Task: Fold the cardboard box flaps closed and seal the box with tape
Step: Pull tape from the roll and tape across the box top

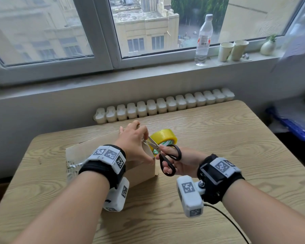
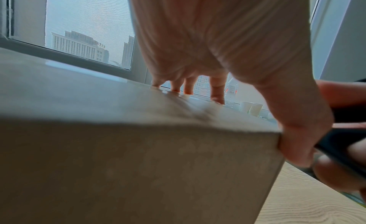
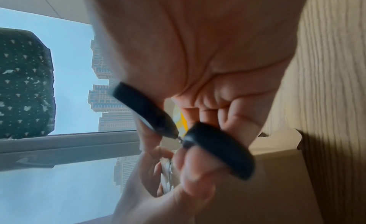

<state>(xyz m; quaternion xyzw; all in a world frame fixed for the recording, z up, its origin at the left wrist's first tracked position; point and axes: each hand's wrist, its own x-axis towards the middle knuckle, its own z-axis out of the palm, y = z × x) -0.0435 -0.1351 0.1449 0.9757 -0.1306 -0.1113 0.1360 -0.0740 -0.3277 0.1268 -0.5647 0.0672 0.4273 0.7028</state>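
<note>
A brown cardboard box [image 1: 81, 150] lies on the wooden table [image 1: 218, 134], its top flaps down. My left hand [image 1: 132, 138] lies over the box's right end. Its fingertips [image 2: 217, 99] press on the top and the thumb [image 2: 297, 133] lies against the near right corner. My right hand [image 1: 183, 164] grips black-handled scissors [image 1: 167, 157] through the loops. The slightly parted blades [image 1: 153, 143] point up and left at the left hand's fingers. A yellow tape roll [image 1: 165, 136] stands just behind the blades. The right wrist view shows the scissor loops [image 3: 217, 149] over the box [image 3: 267, 180].
Crinkled silvery tape [image 1: 72, 169] covers the box's left side. A water bottle [image 1: 203, 39], two paper cups [image 1: 232, 50] and a small vase [image 1: 268, 46] stand on the windowsill. A white radiator [image 1: 162, 106] runs behind the table. A blue crate [image 1: 298, 127] sits at the right.
</note>
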